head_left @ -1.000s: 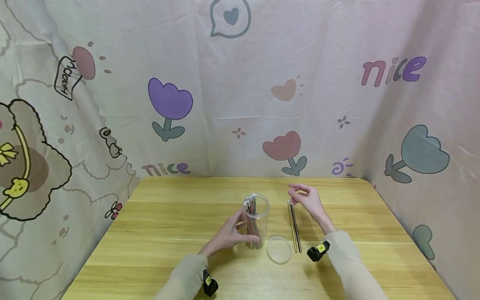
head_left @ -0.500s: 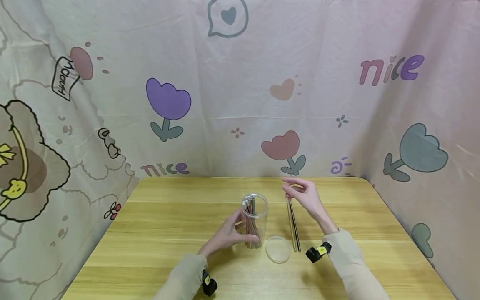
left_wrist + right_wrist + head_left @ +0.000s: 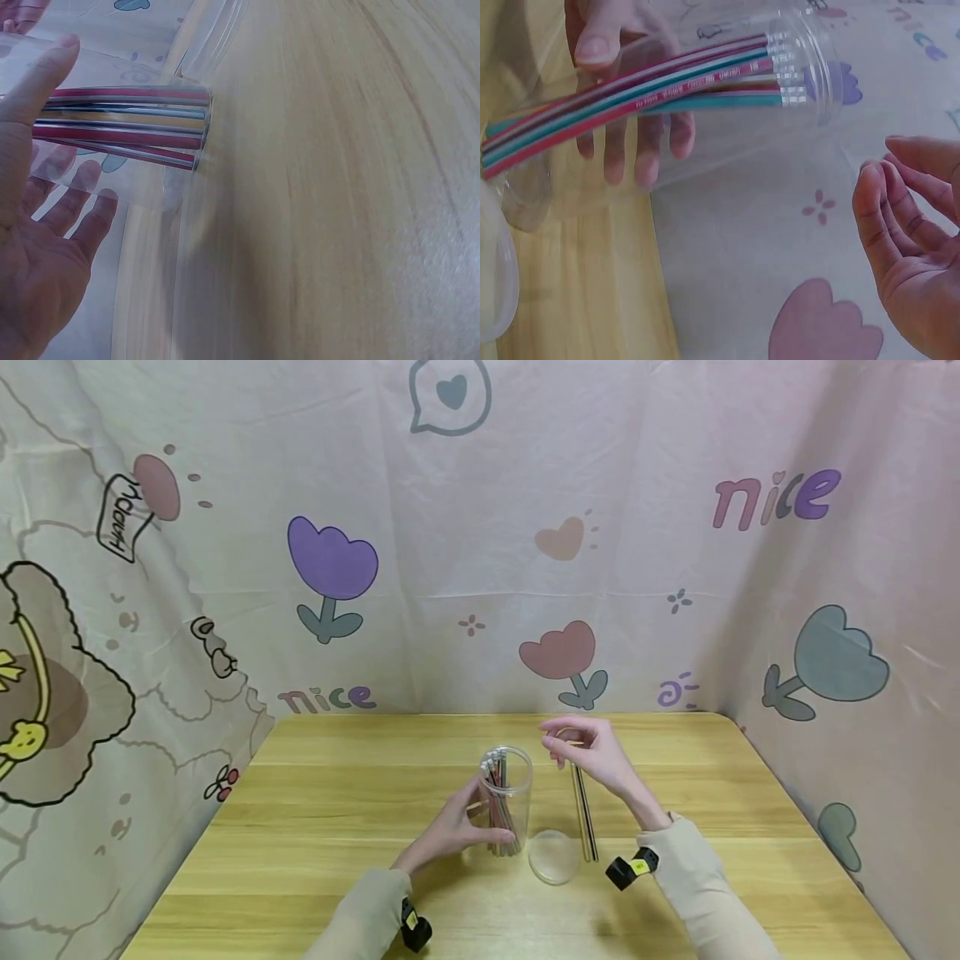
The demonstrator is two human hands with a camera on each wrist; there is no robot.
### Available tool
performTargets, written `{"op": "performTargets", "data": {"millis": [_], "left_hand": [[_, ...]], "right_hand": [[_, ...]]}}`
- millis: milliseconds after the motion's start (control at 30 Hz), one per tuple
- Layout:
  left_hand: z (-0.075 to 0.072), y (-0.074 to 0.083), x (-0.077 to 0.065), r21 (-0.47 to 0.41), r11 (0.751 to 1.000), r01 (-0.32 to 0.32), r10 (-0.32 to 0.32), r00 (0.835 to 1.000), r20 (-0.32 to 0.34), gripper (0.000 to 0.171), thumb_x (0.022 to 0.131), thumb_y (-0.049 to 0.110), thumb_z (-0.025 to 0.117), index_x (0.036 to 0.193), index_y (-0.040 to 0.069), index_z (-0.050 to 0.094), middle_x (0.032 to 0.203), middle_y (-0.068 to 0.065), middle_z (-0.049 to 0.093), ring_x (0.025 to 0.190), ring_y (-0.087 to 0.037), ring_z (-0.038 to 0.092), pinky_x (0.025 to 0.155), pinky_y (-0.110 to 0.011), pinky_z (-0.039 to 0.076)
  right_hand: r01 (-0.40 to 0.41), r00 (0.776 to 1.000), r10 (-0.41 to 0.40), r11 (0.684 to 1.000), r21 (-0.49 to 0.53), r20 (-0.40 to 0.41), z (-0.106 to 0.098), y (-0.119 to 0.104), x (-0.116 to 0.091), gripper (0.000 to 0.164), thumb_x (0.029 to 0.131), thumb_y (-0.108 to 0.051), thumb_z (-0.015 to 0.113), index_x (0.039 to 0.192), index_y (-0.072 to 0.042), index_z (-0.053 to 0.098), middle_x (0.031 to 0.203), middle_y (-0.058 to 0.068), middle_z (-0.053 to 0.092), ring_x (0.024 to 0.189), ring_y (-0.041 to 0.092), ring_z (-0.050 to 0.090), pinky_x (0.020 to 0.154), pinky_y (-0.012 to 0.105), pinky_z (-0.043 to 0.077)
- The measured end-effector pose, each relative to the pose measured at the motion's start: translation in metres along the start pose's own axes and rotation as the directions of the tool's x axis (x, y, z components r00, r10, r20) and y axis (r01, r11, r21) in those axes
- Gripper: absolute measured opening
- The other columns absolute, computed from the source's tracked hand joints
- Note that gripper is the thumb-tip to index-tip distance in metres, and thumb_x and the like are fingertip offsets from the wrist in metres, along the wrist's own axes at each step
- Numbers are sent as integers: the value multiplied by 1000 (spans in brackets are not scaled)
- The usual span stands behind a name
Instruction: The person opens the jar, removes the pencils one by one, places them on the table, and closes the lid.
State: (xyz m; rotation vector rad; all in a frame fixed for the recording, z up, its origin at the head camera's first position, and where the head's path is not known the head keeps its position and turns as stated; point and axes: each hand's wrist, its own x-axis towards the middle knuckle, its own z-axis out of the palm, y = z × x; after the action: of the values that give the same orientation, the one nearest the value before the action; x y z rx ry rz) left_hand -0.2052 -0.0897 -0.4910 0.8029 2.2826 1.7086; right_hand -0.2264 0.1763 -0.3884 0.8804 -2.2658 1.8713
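Note:
A clear plastic jar [image 3: 522, 806] stands on the table, its mouth uncovered. Inside lean several coloured pencils [image 3: 697, 84], red, teal and brown, with pale ends toward the rim. My left hand [image 3: 453, 831] grips the jar low from the left, thumb in front and fingers behind. To the right of the jar, my right hand [image 3: 594, 753] hovers with fingers loosely bent and nothing between them, also seen in the right wrist view. Below it two pencils, a dark pencil [image 3: 588, 818] and a yellowish one, lie side by side on the table.
A clear round lid [image 3: 553, 857] lies flat between the jar and the loose pencils. The wooden table [image 3: 337, 810] ends at a printed curtain [image 3: 450, 635] behind. Curtain also hangs along the left and right sides.
My right hand has moved left, from above the ends of the loose pencils toward the jar. The left hand keeps its grip on the jar, and the pencils and lid stay put.

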Motion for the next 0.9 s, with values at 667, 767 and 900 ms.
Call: {"op": "performTargets", "data": {"millis": [667,767,900], "left_hand": [[0,1,1,7,1000,1,-1,1000,8,99,80,21,87,159,24,28,147,-12,54,139,-35,50,117,-54,43],[0,1,1,2,1000,3,-3,1000,6,100,79,20,87,159,23,28,147,-12,54,138,-36,51,117,-54,43],[0,1,0,0,1000,5,-5,1000,6,101,79,20,87,159,22,27,147,-13,54,138,-37,51,117,-54,42]], "right_hand": [[88,987,-58,975,-204,148,20,-2,17,19,94,-6,68,110,1,76,99,11,68,81,8,56,66,20,50],[95,986,-65,974,-206,151,23,-1,19,18,94,-7,68,110,-1,76,98,11,67,78,8,53,63,19,48],[101,985,-68,973,-207,157,25,-1,19,18,94,-6,68,110,-2,77,97,11,64,74,9,51,58,18,44]]}}
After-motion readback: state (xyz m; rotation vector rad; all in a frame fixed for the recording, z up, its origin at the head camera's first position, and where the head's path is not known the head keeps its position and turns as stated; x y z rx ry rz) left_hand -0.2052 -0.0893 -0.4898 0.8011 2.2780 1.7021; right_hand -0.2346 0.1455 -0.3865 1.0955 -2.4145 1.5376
